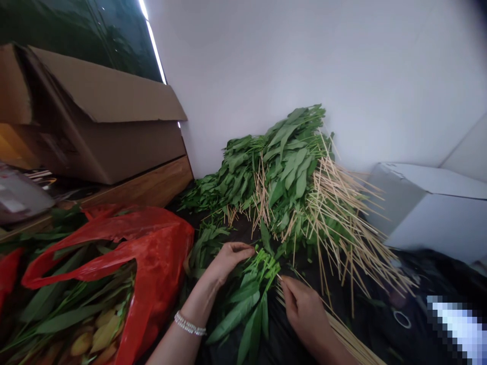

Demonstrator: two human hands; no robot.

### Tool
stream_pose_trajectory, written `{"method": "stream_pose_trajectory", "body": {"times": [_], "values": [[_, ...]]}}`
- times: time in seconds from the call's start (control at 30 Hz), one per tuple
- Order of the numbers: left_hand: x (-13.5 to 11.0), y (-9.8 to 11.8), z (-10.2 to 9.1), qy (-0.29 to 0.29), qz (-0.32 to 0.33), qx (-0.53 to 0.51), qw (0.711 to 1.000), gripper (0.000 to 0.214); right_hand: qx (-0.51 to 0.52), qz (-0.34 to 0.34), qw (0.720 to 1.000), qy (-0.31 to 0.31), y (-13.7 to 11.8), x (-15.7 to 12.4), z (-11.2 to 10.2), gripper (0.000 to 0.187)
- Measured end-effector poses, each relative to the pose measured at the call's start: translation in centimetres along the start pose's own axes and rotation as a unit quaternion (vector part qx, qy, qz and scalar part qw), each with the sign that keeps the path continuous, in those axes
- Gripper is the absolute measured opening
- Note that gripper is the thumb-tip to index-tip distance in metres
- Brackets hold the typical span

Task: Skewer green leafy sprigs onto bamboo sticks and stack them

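Observation:
My left hand (230,258), with a beaded bracelet (190,324) on its wrist, pinches the stem end of leafy greens at the upper left of a small bunch (249,294). The bunch lies on the black sheet with its long leaves pointing toward me. On its right, my right hand (304,309) is closed, thumb against fingers, on a thin bamboo skewer whose pale tip shows at the stems. Most of that skewer is hidden by the hand. Loose bamboo skewers (348,334) lie under and beside my right forearm.
A big heap of skewered greens (289,157) leans on the white wall, with many sticks (342,203) poking out rightward. A red plastic bag (163,253) of leaves stands at left, below an open cardboard box (125,137). A white box (429,203) sits at right.

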State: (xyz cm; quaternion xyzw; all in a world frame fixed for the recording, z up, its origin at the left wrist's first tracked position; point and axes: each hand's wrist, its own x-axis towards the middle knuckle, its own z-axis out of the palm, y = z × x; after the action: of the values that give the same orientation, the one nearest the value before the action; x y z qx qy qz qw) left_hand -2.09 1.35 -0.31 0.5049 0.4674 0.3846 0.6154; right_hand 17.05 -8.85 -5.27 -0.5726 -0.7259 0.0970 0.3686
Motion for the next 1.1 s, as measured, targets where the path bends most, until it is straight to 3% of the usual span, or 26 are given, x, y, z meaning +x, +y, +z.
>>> {"method": "stream_pose_trajectory", "body": {"times": [0.17,0.33,0.5,0.63,0.8,1.1], "values": [[-0.2,0.1,0.2,-0.015,-0.006,0.019,1.000,0.029,-0.036,-0.022,0.999,0.005,0.1,-0.1,0.2,0.028],[-0.1,0.4,-0.5,-0.027,0.036,-0.006,0.999,0.033,-0.074,-0.066,0.994,0.037,-0.4,0.0,-0.4,0.027],[0.7,0.4,-1.3,0.060,0.076,0.023,0.995,0.044,-0.138,-0.256,0.955,0.052,-2.0,-0.3,-1.5,0.024],[1.1,-0.2,-0.9,0.046,0.142,0.145,0.978,0.032,-0.178,-0.350,0.919,0.031,-3.0,-0.5,-1.9,0.025],[1.3,-0.6,-1.0,0.058,0.192,0.227,0.953,0.027,-0.189,-0.351,0.916,0.042,-2.7,-0.5,-1.6,0.023],[1.5,-1.5,-1.5,0.011,0.144,0.286,0.947,0.029,-0.186,-0.334,0.923,0.045,-2.8,-0.5,-1.4,0.022]]}}
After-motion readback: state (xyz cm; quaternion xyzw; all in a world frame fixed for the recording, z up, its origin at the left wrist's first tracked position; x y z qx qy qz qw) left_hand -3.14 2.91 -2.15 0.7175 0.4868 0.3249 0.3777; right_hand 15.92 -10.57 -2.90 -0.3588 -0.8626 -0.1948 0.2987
